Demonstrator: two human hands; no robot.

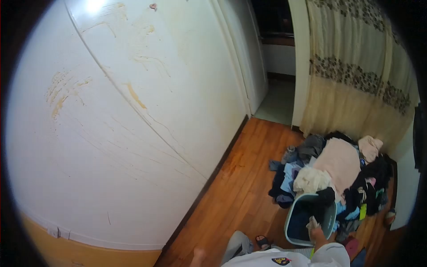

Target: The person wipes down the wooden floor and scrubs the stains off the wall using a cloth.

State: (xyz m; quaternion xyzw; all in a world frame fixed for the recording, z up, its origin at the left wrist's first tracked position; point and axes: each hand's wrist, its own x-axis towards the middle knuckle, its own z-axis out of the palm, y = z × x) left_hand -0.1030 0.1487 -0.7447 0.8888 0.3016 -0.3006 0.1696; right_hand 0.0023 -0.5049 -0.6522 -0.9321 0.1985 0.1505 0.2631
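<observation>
My right hand (316, 232) reaches over the near rim of a pale green-blue plastic basket (288, 222), with its fingers closed on a small whitish cloth (313, 222). Dark fabric lies inside the basket. Low in the view, over the wooden floor, is my left hand (199, 254), small and blurred; its fingers cannot be made out. Against the basket's far side rests a large clothes pile, with a cream cloth (312, 179) and a wide pale pink cloth (340, 162) on top.
A marked white wall (147, 133) runs along the left. Beige patterned curtains (356, 89) hang behind the pile, beside an open doorway (276, 104). A dark sandal (262, 242) and grey fabric (238, 245) are near my white shirt. A ball (390, 216) sits at the right.
</observation>
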